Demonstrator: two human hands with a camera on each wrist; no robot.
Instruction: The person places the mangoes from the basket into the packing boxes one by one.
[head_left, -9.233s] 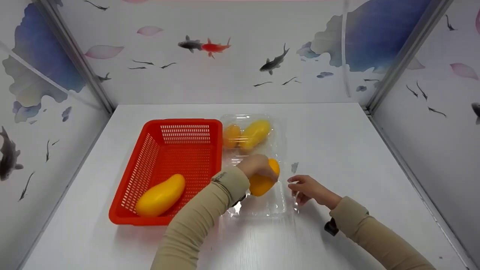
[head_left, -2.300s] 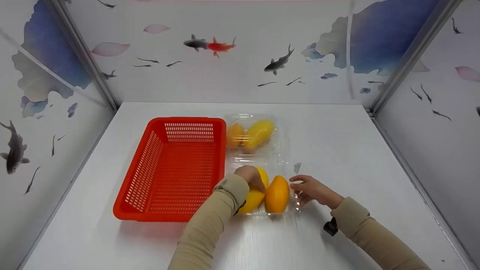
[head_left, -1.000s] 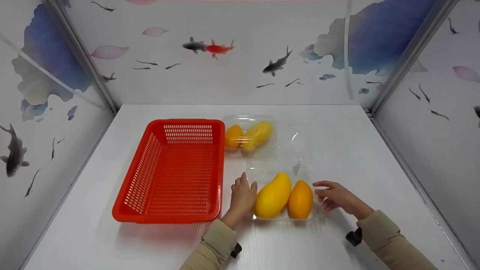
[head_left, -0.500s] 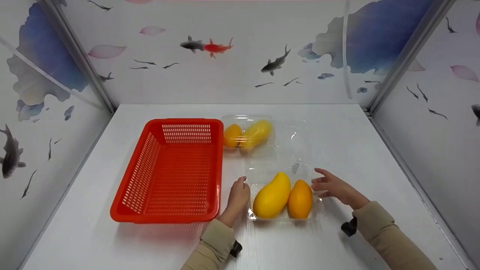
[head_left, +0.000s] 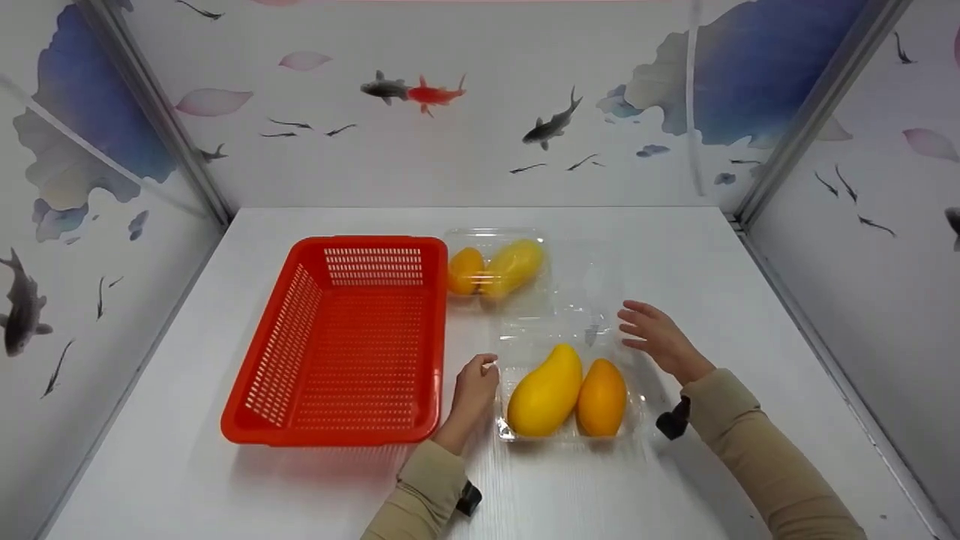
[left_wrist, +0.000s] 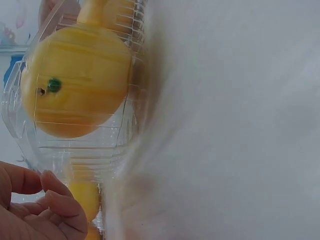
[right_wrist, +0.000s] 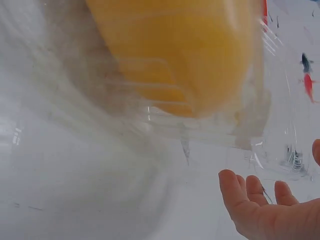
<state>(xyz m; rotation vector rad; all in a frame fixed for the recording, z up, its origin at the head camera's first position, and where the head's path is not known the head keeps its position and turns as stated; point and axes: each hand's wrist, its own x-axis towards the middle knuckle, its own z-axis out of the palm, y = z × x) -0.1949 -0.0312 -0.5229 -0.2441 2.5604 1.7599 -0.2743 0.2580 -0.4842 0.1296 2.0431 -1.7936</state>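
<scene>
In the head view, a clear plastic clamshell box point(head_left: 559, 441) lies with its lid point(head_left: 585, 281) folded back behind it. Its front half holds a large yellow mango point(head_left: 546, 394) and a smaller orange mango point(head_left: 601, 399), side by side. My left hand point(head_left: 472, 394) is at the box's left edge; in the left wrist view, thumb and index finger point(left_wrist: 57, 186) pinch the rim. My right hand point(head_left: 660, 341), fingers spread and holding nothing, hovers right of the box near the fold. The right wrist view shows the right hand's fingers point(right_wrist: 235, 195) apart from the plastic.
A red perforated basket point(head_left: 433, 360) with nothing in it stands left of the box. Behind, a second clear box point(head_left: 487, 234), its lid down, holds two mangoes point(head_left: 514, 268) and touches or nearly touches the basket. Patterned walls point(head_left: 480, 172) enclose the white table point(head_left: 712, 285) on three sides.
The basket's mango went into the front box, which then shifted right. In the last second my right hand left the box's right edge and moved back; my left fingers curled at the left rim.
</scene>
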